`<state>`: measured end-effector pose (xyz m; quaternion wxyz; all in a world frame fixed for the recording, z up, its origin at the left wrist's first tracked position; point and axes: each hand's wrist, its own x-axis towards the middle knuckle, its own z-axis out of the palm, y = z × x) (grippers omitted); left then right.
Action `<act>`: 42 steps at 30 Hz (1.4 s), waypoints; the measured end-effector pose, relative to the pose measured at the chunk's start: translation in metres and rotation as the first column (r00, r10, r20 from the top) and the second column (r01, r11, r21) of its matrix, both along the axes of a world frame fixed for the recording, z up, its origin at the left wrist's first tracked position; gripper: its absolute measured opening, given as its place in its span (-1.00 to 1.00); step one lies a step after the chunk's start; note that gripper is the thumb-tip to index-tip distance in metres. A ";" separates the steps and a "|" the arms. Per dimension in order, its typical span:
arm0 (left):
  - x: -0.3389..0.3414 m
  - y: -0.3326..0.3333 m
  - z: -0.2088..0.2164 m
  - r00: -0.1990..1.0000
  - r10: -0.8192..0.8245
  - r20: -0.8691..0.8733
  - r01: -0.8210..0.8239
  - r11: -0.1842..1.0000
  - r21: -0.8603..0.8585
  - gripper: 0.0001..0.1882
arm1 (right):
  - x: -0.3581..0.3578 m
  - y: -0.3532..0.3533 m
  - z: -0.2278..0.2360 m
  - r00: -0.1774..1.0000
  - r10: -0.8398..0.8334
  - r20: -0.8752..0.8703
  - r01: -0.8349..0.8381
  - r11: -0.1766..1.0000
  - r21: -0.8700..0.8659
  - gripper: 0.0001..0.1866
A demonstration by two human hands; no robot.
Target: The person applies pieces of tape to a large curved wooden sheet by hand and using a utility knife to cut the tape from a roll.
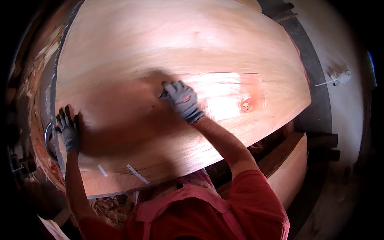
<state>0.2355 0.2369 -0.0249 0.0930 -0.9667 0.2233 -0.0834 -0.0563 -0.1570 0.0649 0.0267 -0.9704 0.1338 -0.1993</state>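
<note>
A broad stack or sheet of pale wood veneer (180, 44) spreads before me. A smaller rectangular veneer piece (224, 96), shiny and reddish with a knot near its right end, lies on it. My left hand (69, 130), in a grey glove, rests at the left edge of the veneer with its fingers spread. My right hand (182, 100), also gloved, is over the smaller piece near the middle. Its fingers look curled, with the thumb toward the left. Whatever may be under or inside them is hidden. A reddish patch shows on the back of that glove.
Two white strips (138, 174) lie near the front edge. A curved metal bar (49, 141) stands by the left edge, with torn veneer scraps (42, 156) beyond. Cut veneer (290, 168) rests at the lower right on dark beams. Shavings (112, 210) lie below me.
</note>
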 end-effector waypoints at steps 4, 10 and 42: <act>0.009 0.027 -0.018 0.998 0.001 0.061 0.000 1.000 -0.009 -0.29 | 0.011 -0.008 0.006 0.994 0.107 0.021 -0.108 0.993 0.041 -0.65; -0.005 -0.033 0.012 0.996 -0.058 -0.069 0.054 0.997 -0.052 -0.26 | -0.002 -0.006 -0.039 0.976 0.217 0.022 -0.216 0.976 -0.017 -0.60; 0.018 0.083 0.075 0.871 -0.365 -0.328 0.284 0.920 -0.270 -0.33 | 0.010 0.018 -0.022 0.972 0.236 -0.018 -0.230 0.961 0.153 -0.74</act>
